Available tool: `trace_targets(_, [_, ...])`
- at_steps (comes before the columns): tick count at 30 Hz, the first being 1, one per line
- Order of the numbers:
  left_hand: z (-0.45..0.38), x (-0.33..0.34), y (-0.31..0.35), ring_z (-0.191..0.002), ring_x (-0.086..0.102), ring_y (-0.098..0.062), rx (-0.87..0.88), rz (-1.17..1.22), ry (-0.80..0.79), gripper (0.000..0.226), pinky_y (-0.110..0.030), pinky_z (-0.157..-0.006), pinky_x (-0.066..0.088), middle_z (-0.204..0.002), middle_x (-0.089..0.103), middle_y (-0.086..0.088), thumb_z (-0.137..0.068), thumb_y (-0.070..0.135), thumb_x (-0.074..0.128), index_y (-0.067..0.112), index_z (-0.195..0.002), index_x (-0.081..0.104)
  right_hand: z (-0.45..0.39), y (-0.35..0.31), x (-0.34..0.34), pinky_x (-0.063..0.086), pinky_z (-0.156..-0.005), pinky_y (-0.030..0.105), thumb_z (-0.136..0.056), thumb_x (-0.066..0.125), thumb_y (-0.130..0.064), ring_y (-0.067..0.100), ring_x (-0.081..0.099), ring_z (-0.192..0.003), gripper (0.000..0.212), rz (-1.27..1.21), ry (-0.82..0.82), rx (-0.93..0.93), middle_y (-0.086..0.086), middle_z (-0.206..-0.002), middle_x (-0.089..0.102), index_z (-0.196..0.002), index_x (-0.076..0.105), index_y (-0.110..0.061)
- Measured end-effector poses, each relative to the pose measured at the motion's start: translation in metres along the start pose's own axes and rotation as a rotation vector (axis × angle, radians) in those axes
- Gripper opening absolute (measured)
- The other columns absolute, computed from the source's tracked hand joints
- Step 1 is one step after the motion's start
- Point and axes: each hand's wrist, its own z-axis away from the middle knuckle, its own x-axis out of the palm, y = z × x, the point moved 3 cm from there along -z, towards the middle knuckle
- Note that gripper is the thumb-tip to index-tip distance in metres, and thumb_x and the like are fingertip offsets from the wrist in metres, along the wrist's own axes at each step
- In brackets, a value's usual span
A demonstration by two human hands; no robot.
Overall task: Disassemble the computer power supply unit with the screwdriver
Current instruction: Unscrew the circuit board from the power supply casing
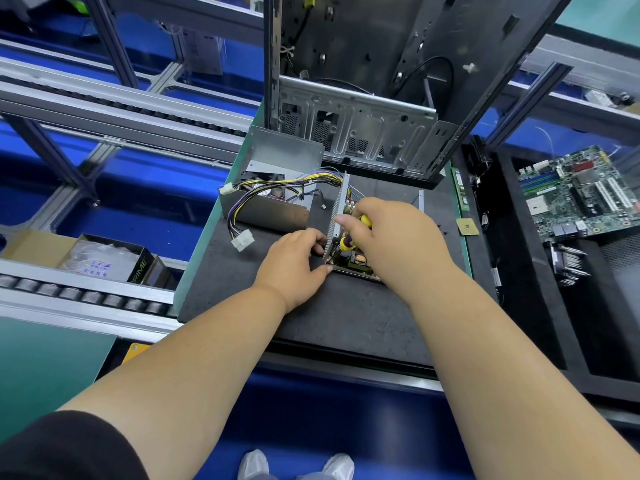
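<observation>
Your right hand (391,237) grips the yellow screwdriver (353,233) inside the power supply (341,216) on the dark mat (346,313); your left hand (294,268) pinches its perforated side wall.

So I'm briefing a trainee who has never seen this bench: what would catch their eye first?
Probably the two hands at centre: the right hand grips a yellow-handled screwdriver over the opened power supply unit, while the left hand steadies its perforated wall. Behind stands a gutted computer case; a green motherboard lies right.
</observation>
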Motion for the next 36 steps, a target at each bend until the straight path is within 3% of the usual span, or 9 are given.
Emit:
trace_targets(4, [-0.0005, 0.0001, 0.0005, -0.088, 0.046, -0.008, -0.005, 0.003, -0.002, 0.039, -0.025, -0.084, 0.041, -0.092, 0.054, 0.018, -0.079, 0.033, 0.075, 0.029, -0.11, 0.053, 0.0013, -0.0033, 0.0014, 0.036, -0.063, 0.033, -0.098, 0.053, -0.034, 0.023, 0.056, -0.087, 0.018, -0.093, 0.023, -0.036, 0.0, -0.094, 0.065, -0.108, 0.057, -0.019])
trace_targets(9, [-0.0002, -0.0003, 0.0005, -0.088, 0.045, -0.007, -0.005, -0.006, 0.002, 0.039, -0.024, -0.084, 0.04, -0.093, 0.055, 0.018, -0.079, 0.033, 0.075, 0.029, -0.111, 0.054, 0.0006, 0.0001, 0.0007, 0.037, -0.072, 0.032, -0.09, 0.057, -0.022, 0.026, 0.053, -0.096, 0.015, -0.144, 0.016, -0.044, 0.004, -0.104, 0.056, -0.104, 0.06, -0.015])
trace_targets(12, [-0.0001, -0.0007, 0.0005, -0.088, 0.045, -0.008, -0.003, -0.006, 0.001, 0.038, -0.025, -0.084, 0.04, -0.093, 0.055, 0.017, -0.079, 0.033, 0.075, 0.029, -0.111, 0.054, 0.0, -0.0001, 0.0014, 0.032, -0.07, 0.03, -0.091, 0.054, -0.028, 0.025, 0.053, -0.096, 0.018, -0.075, 0.014, -0.051, 0.003, -0.103, 0.056, -0.102, 0.062, -0.016])
trace_targets(16, [0.0004, -0.0008, 0.0008, -0.087, 0.045, -0.008, 0.001, -0.003, 0.004, 0.037, -0.024, -0.083, 0.038, -0.092, 0.054, 0.018, -0.079, 0.033, 0.075, 0.029, -0.109, 0.053, -0.0009, -0.0001, -0.0004, 0.035, -0.061, 0.032, -0.096, 0.045, -0.056, 0.023, 0.057, -0.084, 0.04, 0.019, 0.031, 0.002, -0.002, -0.086, 0.063, -0.093, 0.06, -0.02])
trace_targets(21, [0.0005, -0.0011, 0.001, -0.089, 0.047, -0.008, -0.001, 0.003, -0.001, 0.038, -0.025, -0.085, 0.041, -0.094, 0.057, 0.016, -0.079, 0.032, 0.075, 0.028, -0.11, 0.054, -0.003, -0.0028, 0.0005, 0.036, -0.062, 0.032, -0.096, 0.055, -0.033, 0.023, 0.057, -0.085, 0.016, -0.105, 0.012, -0.001, 0.001, -0.091, 0.065, -0.102, 0.059, -0.019])
trace_targets(25, [0.0006, -0.0016, 0.002, -0.089, 0.047, -0.009, 0.001, 0.002, -0.001, 0.037, -0.024, -0.085, 0.041, -0.094, 0.057, 0.015, -0.079, 0.032, 0.075, 0.027, -0.11, 0.055, -0.0005, -0.0034, 0.0025, 0.039, -0.069, 0.032, -0.09, 0.057, -0.022, 0.023, 0.054, -0.091, 0.015, -0.172, 0.008, -0.003, 0.002, -0.101, 0.059, -0.104, 0.058, -0.017])
trace_targets(28, [0.0007, -0.002, 0.0027, -0.09, 0.047, -0.008, -0.004, -0.001, -0.003, 0.037, -0.023, -0.085, 0.04, -0.094, 0.057, 0.015, -0.08, 0.032, 0.075, 0.027, -0.111, 0.055, 0.0001, -0.0017, 0.0027, 0.034, -0.07, 0.031, -0.091, 0.054, -0.026, 0.025, 0.054, -0.094, 0.017, -0.108, 0.035, -0.011, 0.003, -0.103, 0.059, -0.102, 0.06, -0.015])
trace_targets(32, [0.0009, -0.0026, 0.0031, -0.088, 0.046, -0.007, 0.002, 0.004, 0.003, 0.037, -0.022, -0.083, 0.038, -0.094, 0.057, 0.016, -0.08, 0.032, 0.075, 0.027, -0.111, 0.055, -0.0005, -0.0014, 0.0008, 0.033, -0.061, 0.033, -0.099, 0.04, -0.055, 0.025, 0.057, -0.085, 0.042, 0.058, 0.026, 0.016, 0.0, -0.088, 0.063, -0.098, 0.06, -0.018])
trace_targets(36, [0.0008, -0.0028, 0.0038, -0.089, 0.047, -0.008, -0.002, 0.005, 0.002, 0.038, -0.023, -0.083, 0.039, -0.094, 0.057, 0.015, -0.08, 0.031, 0.075, 0.026, -0.111, 0.055, -0.003, -0.006, 0.0009, 0.032, -0.062, 0.033, -0.1, 0.049, -0.04, 0.026, 0.057, -0.088, 0.027, -0.039, 0.003, -0.015, 0.004, -0.092, 0.064, -0.105, 0.058, -0.015])
